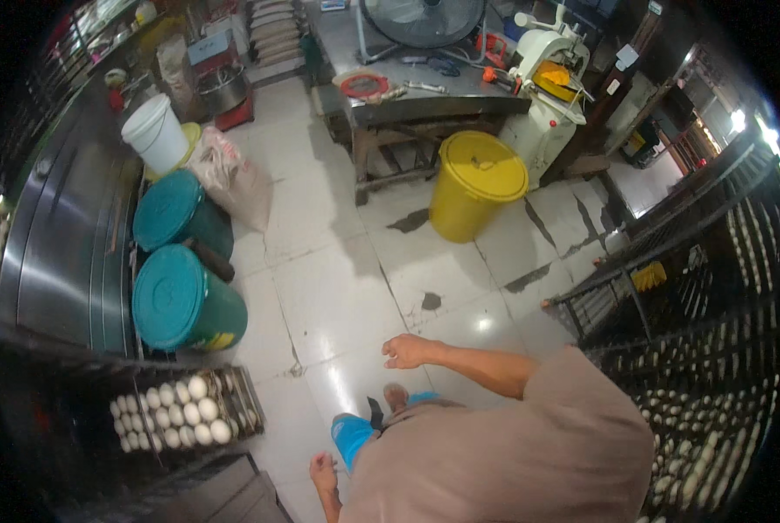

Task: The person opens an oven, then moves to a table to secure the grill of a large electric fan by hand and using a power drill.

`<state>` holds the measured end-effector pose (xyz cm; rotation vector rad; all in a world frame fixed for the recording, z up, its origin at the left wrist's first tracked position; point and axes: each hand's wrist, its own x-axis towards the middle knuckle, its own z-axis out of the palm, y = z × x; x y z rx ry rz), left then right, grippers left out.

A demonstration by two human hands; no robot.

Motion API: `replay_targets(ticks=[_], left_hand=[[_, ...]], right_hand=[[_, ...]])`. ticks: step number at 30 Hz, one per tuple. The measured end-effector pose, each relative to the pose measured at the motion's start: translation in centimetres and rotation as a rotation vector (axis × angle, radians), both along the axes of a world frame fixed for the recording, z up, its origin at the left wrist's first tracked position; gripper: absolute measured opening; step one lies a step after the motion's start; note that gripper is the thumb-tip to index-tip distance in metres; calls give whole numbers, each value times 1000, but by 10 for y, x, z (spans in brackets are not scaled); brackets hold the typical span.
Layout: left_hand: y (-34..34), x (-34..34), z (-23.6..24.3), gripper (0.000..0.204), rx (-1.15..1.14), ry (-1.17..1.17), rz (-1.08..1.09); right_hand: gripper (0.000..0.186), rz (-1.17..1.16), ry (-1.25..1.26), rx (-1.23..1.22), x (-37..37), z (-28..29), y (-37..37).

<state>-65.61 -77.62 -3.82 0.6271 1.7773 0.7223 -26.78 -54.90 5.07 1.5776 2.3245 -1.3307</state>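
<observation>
My right hand (412,351) hangs over the tiled floor (320,288) in front of my body, its fingers loosely bent with nothing visible in them. Lower down, beside the leg of my blue shorts (352,436), my left hand (324,473) is also loosely curled and appears to hold nothing. Neither hand touches anything that I can see. Nearest to the left hand is a tray of white, rounded, dough-like pieces (185,411) on a dark rack.
Two teal lidded bins (168,296), a sack (233,179) and a white bucket (155,131) line the left. Ahead stand a yellow lidded bin (477,187), a metal table (442,105) with a fan (425,17), and a cream-coloured machine (538,131). A loaded rack (704,410) rises at right.
</observation>
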Motion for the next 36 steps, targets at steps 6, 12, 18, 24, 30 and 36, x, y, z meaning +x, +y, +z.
replay_targets(ticks=[6, 12, 18, 24, 30, 36], left_hand=[[253, 69, 28, 16, 294, 151, -532], [489, 156, 16, 17, 472, 147, -491], [687, 337, 128, 15, 731, 117, -843], [806, 487, 151, 15, 918, 120, -1156], [832, 486, 67, 18, 495, 236, -968], [824, 461, 20, 22, -85, -50, -847]], right_hand=[[44, -269, 190, -49, 55, -1, 105], [45, -287, -11, -81, 146, -64, 188], [39, -732, 15, 117, 270, 2, 322], [31, -1171, 105, 414, 422, 49, 463], [22, -1223, -117, 273, 564, -125, 496], [12, -1593, -101, 172, 622, -195, 474]])
